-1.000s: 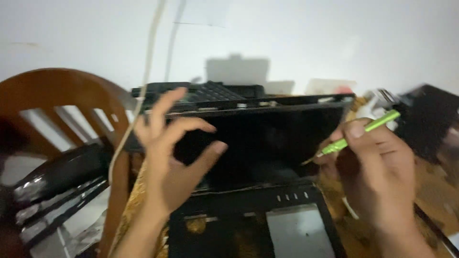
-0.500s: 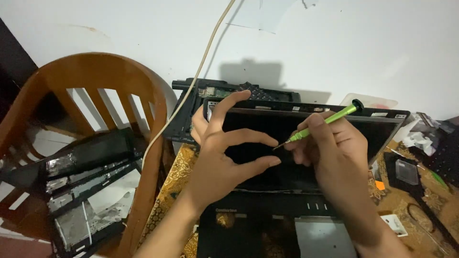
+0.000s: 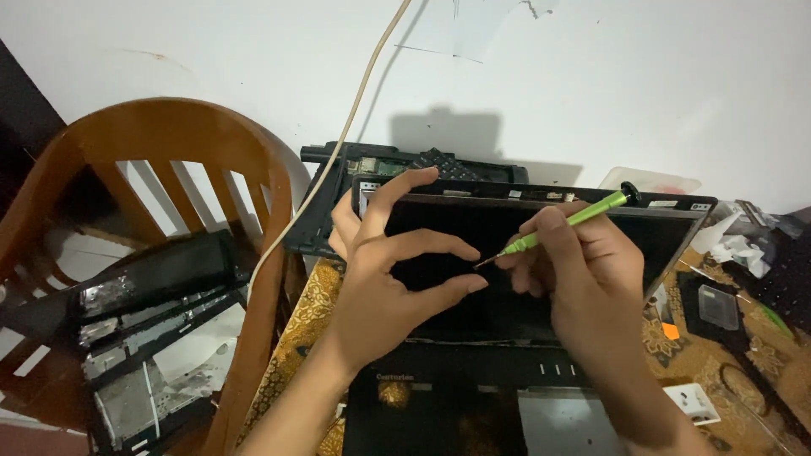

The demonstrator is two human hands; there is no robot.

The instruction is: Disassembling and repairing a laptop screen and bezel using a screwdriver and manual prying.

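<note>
Head view. A partly dismantled laptop [image 3: 507,397] lies open on a patterned gold cloth [image 3: 308,308], its dark screen panel [image 3: 507,270] tilted up toward the far wall and its keyboard bay stripped in the near foreground. The right hand [image 3: 583,270] grips a green precision screwdriver [image 3: 562,228] like a pen, shaft pinched between thumb and forefingers, the cap end pointing far-right and the tip aimed left over the middle of the screen. The left hand [image 3: 380,279] grasps nothing that can be seen: its fingers are spread and curved, thumb and forefinger forming an open arc just in front of the driver tip. Whether something very small sits between tip and fingertips cannot be told.

The step in hand appears to be fine work at the driver's point, either seating a tiny fastener on it or guiding it toward the screen frame. The next move would call for a steady, small motion of the tip, with the left fingers bracing near it.

At left, a wooden chair [image 3: 169,169] carries removed black laptop parts [image 3: 144,312]. A beige cable [image 3: 338,127] runs down the white wall. A second black chassis [image 3: 397,165] lies behind the screen; small parts are scattered at right.
</note>
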